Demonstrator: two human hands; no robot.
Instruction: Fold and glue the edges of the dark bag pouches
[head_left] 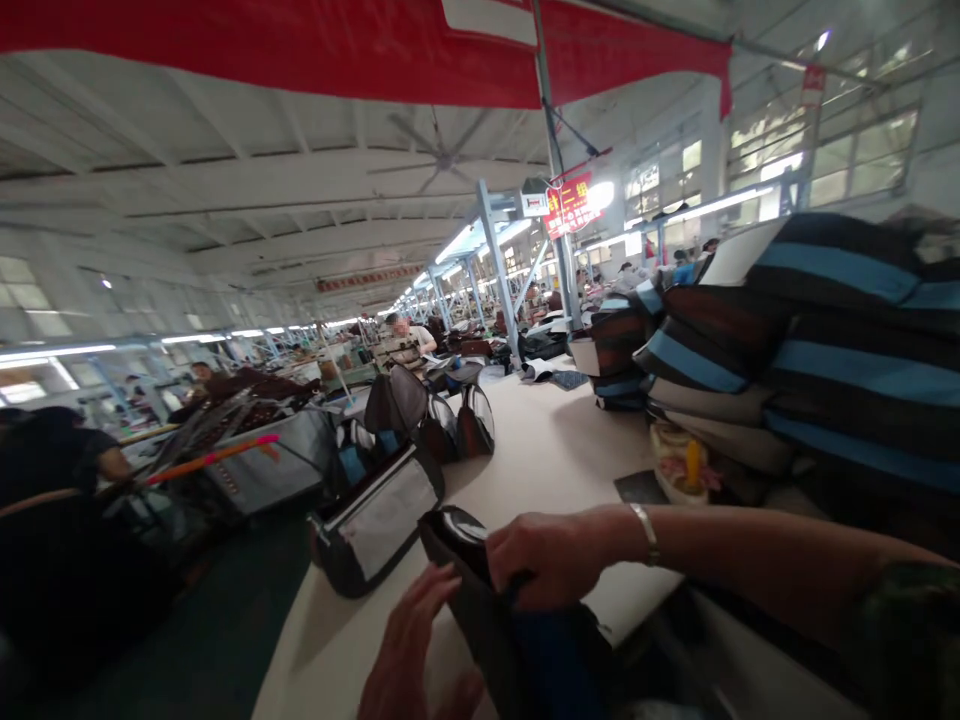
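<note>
My right hand [547, 556], with a silver bracelet on the wrist, is closed over the top edge of a dark bag with a blue panel [525, 640] at the near edge of the long pale table [540, 450]. My left hand [409, 640] lies just left of that bag with its fingers stretched out against the bag's side. A finished dark bag with a grey front panel [375, 525] lies on the table a little beyond my hands.
Tall stacks of dark and blue striped bag pieces [817, 350] fill the table's right side. More open bags [435, 410] stand further down. A small dish with a yellow item [686, 470] sits by the stacks. Other people work at benches left and behind. An aisle runs along the left.
</note>
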